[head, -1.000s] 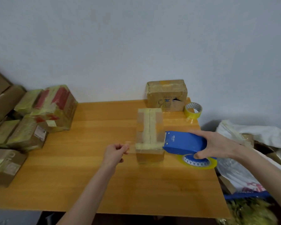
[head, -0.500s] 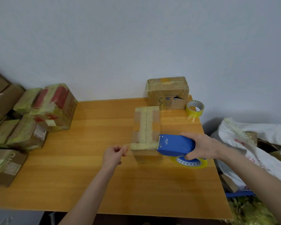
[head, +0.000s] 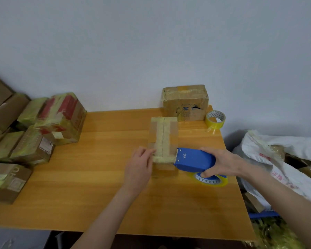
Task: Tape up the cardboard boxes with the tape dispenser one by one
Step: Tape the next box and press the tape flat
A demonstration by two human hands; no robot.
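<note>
A small cardboard box (head: pixel 163 139) stands in the middle of the wooden table (head: pixel 97 186), with yellowish tape strips along its top and across its near end. My right hand (head: pixel 223 161) grips the blue tape dispenser (head: pixel 194 159), whose front edge sits against the box's near right corner; its yellow tape roll (head: pixel 211 179) hangs below. My left hand (head: pixel 139 165) rests against the box's left side, fingertips pressing the tape end at the top left edge.
A taped box (head: pixel 185 102) and a loose yellow tape roll (head: pixel 215 119) stand at the table's back right. Several taped boxes (head: pixel 43 126) pile up on the left. White bags (head: pixel 280 159) lie to the right of the table.
My left hand moved right, from holding the tape end out in the air to pressing it against the box's left side. The dispenser stays at the box's near right corner.
</note>
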